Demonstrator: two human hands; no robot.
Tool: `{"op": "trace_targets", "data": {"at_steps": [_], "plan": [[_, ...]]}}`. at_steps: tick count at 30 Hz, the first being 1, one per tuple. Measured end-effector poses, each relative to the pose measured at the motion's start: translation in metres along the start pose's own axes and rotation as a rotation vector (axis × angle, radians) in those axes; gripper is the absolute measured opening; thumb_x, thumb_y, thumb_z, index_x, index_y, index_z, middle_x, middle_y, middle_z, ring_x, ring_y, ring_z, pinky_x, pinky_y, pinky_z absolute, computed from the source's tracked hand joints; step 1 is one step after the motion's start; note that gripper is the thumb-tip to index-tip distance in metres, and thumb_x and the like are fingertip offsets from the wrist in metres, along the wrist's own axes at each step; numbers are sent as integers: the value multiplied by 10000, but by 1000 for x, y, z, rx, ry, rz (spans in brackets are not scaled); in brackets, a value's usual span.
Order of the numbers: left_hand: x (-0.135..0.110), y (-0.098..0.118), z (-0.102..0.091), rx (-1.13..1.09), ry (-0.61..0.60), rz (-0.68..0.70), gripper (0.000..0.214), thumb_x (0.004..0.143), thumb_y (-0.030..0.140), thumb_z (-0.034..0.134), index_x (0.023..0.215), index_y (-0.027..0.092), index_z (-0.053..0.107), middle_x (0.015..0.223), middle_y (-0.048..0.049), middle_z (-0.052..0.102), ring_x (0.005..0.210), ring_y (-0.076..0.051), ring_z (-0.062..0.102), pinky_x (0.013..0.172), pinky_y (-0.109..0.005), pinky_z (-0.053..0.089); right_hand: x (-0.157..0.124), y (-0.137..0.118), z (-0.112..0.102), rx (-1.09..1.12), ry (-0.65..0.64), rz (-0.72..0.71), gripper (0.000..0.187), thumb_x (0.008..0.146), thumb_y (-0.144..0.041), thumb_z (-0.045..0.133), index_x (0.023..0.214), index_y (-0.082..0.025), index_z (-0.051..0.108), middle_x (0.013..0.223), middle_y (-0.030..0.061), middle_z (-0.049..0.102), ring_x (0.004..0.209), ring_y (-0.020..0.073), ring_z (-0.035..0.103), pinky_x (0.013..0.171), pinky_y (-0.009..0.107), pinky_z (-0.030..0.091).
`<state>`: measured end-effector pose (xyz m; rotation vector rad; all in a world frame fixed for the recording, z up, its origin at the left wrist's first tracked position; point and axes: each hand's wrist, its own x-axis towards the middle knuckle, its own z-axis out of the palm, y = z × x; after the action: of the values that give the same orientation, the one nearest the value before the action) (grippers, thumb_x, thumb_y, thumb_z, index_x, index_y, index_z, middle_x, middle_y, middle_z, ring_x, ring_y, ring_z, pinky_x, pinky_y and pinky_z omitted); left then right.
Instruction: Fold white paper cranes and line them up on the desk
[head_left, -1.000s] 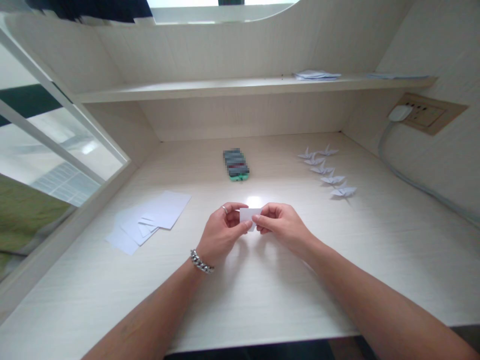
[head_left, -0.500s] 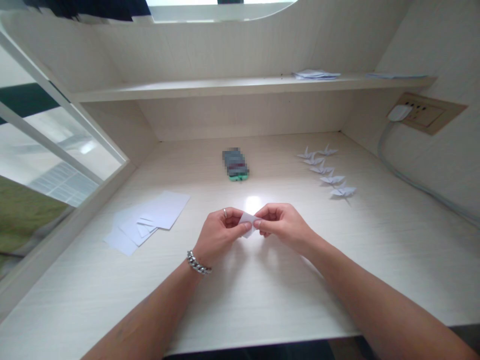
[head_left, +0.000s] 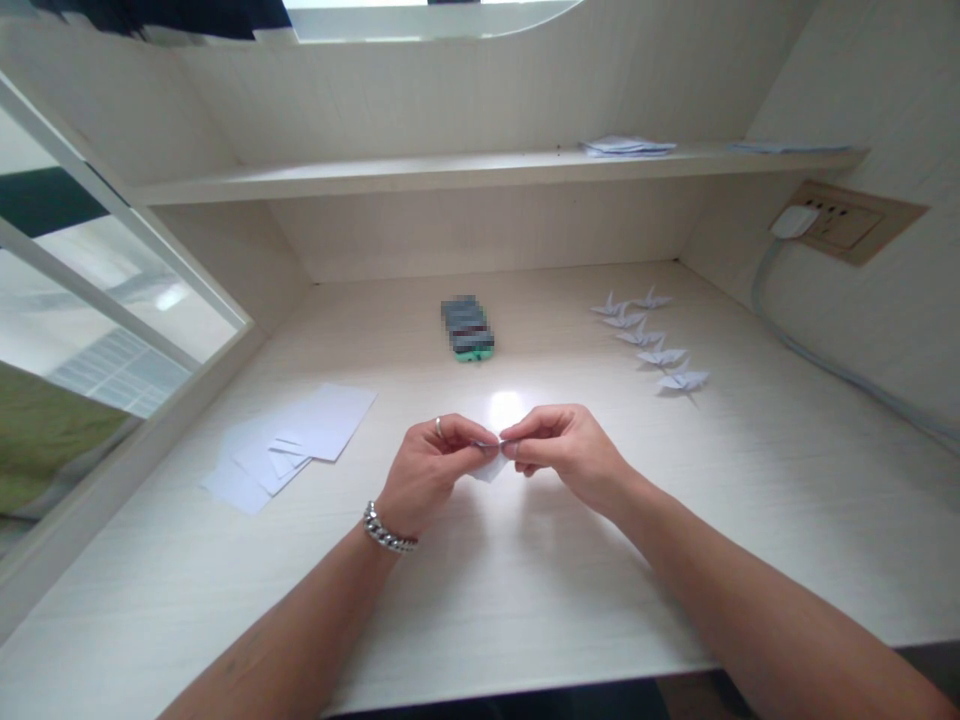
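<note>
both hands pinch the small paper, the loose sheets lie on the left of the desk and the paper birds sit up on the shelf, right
No, the paper birds sit on the desk, at the right, below the shelf, as the head view shows. The rest holds: left hand and right hand pinch the small paper, and the loose sheets lie on the left.

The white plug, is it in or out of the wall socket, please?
In: the plug sits against the socket panel, its cable trailing.
</note>
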<state>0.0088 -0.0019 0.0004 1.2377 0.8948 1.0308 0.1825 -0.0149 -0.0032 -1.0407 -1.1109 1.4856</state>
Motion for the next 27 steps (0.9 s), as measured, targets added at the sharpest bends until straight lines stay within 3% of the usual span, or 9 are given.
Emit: {"op": "trace_targets", "data": {"at_steps": [6, 13, 27], "plan": [[-2, 6, 1, 118, -28, 47, 54, 676, 194, 764, 709, 164, 734, 681, -28, 713, 615, -122, 628, 583, -233, 507, -1, 2, -1, -12, -14, -36, 107, 599, -205, 778, 690, -164, 740, 537, 3, 647, 504, 111, 581, 519, 251, 486], [-5, 9, 0, 176, 65, 136, 34, 675, 187, 757, 667, 167, 731, 643, -24, 697, 584, -121, 611, 542, -227, 495, -1, -2, -2, 92, -34, 41, 201, 608, -241, 790, 783, -154, 746, 627, 27, 684, 578, 128, 627, 586, 269, 518], [-5, 6, 0, 160, 12, 277, 52, 695, 148, 746, 654, 168, 720, 637, -24, 668, 587, -108, 595, 536, -207, 479, -2, -6, 1, 180, -9, 80, 182, 576, -199, 792, 741, -140, 743, 618, 35, 684, 559, 130, 630, 597, 270, 513]]}}
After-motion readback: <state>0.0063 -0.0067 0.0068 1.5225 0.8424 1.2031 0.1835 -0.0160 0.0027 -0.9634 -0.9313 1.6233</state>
